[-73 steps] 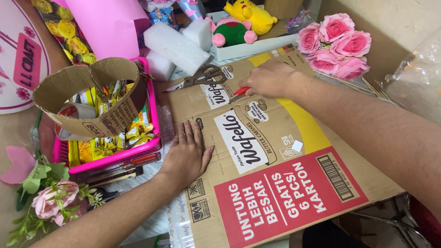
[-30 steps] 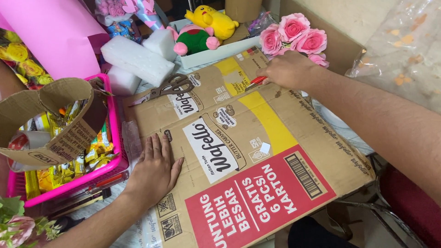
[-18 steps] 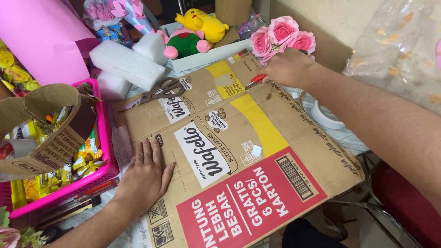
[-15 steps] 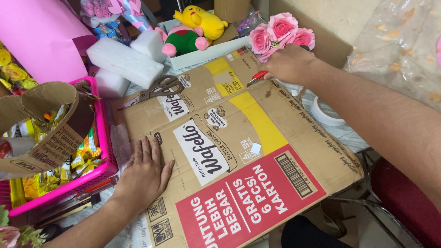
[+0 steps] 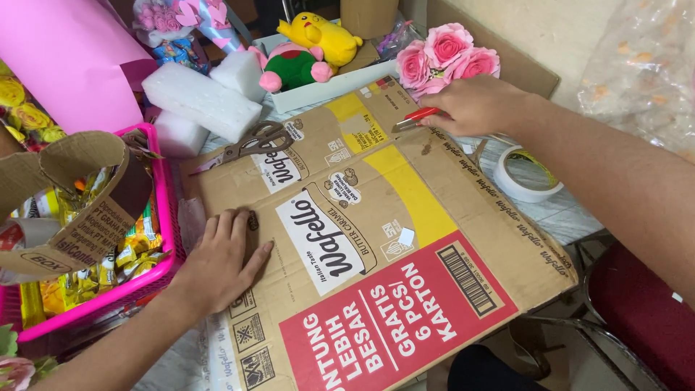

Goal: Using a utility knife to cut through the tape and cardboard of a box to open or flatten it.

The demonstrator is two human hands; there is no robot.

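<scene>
A flattened brown cardboard box (image 5: 434, 239) with yellow, white and red printed panels lies across the table. My left hand (image 5: 221, 261) presses flat on its left edge, fingers spread. My right hand (image 5: 481, 105) is closed around a red-handled cutter (image 5: 418, 116) whose tip rests on the box's far part. A pair of scissors (image 5: 253, 143) lies on the cardboard's far left corner, apart from both hands.
A pink basket (image 5: 156, 279) of snack packets and a curled cardboard strip (image 5: 72, 188) sit at left. White foam blocks (image 5: 199, 98), plush toys (image 5: 311, 47) in a white tray, pink fabric roses (image 5: 445, 58) and a tape roll (image 5: 525, 177) surround the box. A red chair (image 5: 637, 318) stands at right.
The view has shifted, so everything sits lower and further left in frame. My left hand stays flat on the cardboard; my right hand keeps the cutter at the far part of the box.
</scene>
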